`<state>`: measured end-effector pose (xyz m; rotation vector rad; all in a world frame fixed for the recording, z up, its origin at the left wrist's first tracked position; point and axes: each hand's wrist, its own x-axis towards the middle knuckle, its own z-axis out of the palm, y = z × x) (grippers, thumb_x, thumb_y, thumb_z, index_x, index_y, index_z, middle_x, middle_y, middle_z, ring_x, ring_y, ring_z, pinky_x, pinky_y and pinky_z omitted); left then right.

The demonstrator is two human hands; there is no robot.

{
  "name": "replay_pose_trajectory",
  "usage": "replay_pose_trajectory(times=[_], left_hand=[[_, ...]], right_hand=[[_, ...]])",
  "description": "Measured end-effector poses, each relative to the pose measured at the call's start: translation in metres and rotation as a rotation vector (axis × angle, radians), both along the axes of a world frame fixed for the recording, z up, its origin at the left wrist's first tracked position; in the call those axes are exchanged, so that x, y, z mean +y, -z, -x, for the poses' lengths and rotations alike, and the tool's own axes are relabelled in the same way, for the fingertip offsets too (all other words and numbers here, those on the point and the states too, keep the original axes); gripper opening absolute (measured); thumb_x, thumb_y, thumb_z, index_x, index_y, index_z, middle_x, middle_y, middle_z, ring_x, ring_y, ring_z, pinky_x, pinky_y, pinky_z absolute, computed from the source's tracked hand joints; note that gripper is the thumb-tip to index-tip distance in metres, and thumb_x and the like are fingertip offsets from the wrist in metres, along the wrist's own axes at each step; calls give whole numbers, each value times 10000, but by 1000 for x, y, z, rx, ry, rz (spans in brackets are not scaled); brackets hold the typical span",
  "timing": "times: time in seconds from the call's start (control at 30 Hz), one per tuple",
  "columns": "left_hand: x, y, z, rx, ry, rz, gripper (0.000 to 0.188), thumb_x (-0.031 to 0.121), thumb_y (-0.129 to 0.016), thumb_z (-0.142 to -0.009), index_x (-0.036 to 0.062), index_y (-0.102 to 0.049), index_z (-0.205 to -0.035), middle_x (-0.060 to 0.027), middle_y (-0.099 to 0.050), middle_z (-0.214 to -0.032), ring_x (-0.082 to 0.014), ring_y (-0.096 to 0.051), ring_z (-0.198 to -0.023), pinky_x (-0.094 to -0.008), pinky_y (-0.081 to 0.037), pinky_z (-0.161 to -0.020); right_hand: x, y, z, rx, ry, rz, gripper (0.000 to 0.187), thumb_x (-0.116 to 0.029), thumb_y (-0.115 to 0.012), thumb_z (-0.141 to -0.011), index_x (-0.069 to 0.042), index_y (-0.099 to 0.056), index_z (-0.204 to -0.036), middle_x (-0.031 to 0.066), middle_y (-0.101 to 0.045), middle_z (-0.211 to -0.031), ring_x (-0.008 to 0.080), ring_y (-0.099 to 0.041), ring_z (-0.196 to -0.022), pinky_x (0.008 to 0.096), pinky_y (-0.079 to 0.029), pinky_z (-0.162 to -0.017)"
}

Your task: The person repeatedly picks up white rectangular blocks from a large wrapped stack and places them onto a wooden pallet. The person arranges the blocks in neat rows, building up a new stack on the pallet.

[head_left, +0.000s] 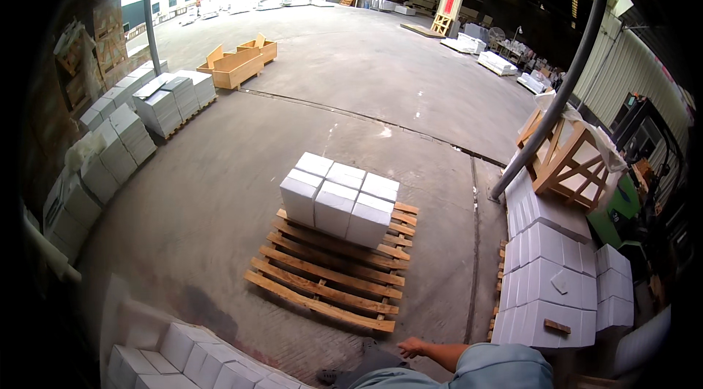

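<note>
Head view: right hand (411,348) at 6 o'clock, seemingly loose and empty; white boxes (338,200) stacked squarely on wooden pallet (322,286) for stability.

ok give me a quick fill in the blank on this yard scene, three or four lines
1. The white boxes in the middle sit on a wooden ____.
2. Those boxes fill only the ____ end of the pallet, as seen from the person.
3. The hand at the lower edge holds ____.
4. The floor is made of ____.

Missing words: pallet; far; nothing; concrete
</note>
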<state>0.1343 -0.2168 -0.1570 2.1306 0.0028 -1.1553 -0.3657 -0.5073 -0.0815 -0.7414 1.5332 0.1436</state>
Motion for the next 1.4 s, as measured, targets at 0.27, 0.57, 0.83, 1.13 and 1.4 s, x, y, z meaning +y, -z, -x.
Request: replay_pose_trajectory(times=[0.27,0.57,0.83,1.13,1.4], left_hand=[[-47,-17,54,5,184,-181,392,397,-505,-849,12,-581,-832,-97,-528,-605,-211,-470,-454,-362,-379,-396],[-89,-15,118,48,83,-194,322,252,-486,-832,2,-524,-1031,-120,-553,-756,-239,-593,-579,-331,-433,-387],[-105,-23,105,92,142,-321,274,231,-488,-835,11,-510,-996,-140,-556,-767,-283,-603,-582,-338,-421,-362],[-251,22,10,57,269,-206,277,243,-476,-842,13,-528,-986,-141,-565,-792,-278,-598,-585,-373,-432,-423],[-421,-25,27,16,464,55,271,261,-489,-833,22,-558,-942,-110,-559,-776,-236,-592,-617,-339,-435,-448]], right_hand=[[-49,-12,54,-36,141,81,464,-394,-538,-857,-9,-559,-1114,137,-618,-1034,251,-639,-838,354,-521,-656],[-84,9,155,4,268,32,459,-355,-510,-864,1,-514,-1155,145,-617,-1039,260,-635,-849,370,-520,-673],[-131,0,134,-24,335,58,450,-348,-504,-877,1,-512,-1161,150,-604,-1071,270,-631,-866,367,-513,-688],[-172,-30,88,-10,366,113,481,-362,-502,-889,14,-491,-1189,149,-596,-1095,260,-633,-874,371,-517,-713],[-149,-39,116,55,603,106,450,-362,-504,-883,7,-506,-1139,153,-597,-1083,273,-640,-867,374,-530,-699]])
